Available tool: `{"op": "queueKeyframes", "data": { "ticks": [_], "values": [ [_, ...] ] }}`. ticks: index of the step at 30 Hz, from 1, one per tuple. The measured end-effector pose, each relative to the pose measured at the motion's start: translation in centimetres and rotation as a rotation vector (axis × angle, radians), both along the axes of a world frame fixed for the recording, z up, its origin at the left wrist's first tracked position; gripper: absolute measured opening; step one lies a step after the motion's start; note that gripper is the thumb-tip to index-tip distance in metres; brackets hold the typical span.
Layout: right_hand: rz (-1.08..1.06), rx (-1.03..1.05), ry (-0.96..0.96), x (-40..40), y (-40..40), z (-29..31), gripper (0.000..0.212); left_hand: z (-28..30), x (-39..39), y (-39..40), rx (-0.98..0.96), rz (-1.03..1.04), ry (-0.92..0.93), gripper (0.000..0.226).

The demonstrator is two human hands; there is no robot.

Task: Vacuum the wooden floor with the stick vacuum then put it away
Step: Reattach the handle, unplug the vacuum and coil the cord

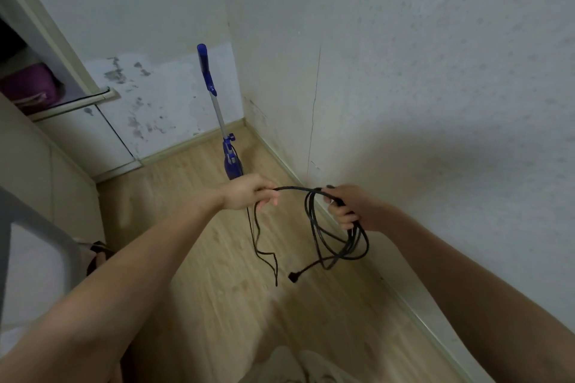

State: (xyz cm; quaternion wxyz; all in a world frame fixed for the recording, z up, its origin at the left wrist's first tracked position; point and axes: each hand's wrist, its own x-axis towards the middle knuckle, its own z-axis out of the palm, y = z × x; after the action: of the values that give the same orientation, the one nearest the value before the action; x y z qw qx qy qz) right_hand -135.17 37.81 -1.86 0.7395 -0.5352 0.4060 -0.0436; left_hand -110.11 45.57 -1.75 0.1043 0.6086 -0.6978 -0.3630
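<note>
From the head camera we look down along two bare forearms toward a room corner, where the blue vacuum [228,146] stands upright on the wooden floor [217,289], its handle near the corner of the walls [404,71]. We are coiling its black cord [339,233]. The right hand [348,207] grasps a bundle of finished loops, fingers curled round the strands where they gather; the loops hang below it, and the plug [293,277] dangles from them just above the floor. The left hand [249,193] pinches a single run of cord between curled fingers and thumb, and that run arches across to the right hand. Below the left hand a slack length drops down in a kinked bend; where it goes on to the vacuum we cannot tell. To do this step well, we judge, the left hand should feed each new loop across at the same size as the hanging ones, letting the cord slide so the kinks below work out instead of being wound in, while the right hand parts its fingers only enough to take each loop without dropping the bundle. At far left a cabinet [37,146] and a purple bundle [28,87] show.
</note>
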Motion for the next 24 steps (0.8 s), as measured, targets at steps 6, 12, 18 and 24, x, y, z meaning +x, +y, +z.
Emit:
{"op": "queueKeyframes", "data": {
  "ticks": [6, 12, 18, 24],
  "values": [
    [0.163, -0.022, -0.018, 1.0, 0.6, 0.5, 0.032, 3.6, -4.6, -2.5, -0.079, -0.290, -0.217, 0.033],
    [0.039, -0.115, 0.022, 1.1, 0.4, 1.9, 0.040, 4.0, -4.5, -3.1, -0.038, -0.275, -0.256, 0.026],
    [-0.140, -0.128, -0.133, -1.4, -1.2, 2.6, 0.039, -1.1, 0.4, -1.7, -0.002, 0.130, -0.178, 0.022],
    [-0.360, -0.204, -0.154, -2.3, -1.4, 1.9, 0.038, -1.8, -2.4, -1.1, -0.176, 0.556, 0.167, 0.037]
  ]
}}
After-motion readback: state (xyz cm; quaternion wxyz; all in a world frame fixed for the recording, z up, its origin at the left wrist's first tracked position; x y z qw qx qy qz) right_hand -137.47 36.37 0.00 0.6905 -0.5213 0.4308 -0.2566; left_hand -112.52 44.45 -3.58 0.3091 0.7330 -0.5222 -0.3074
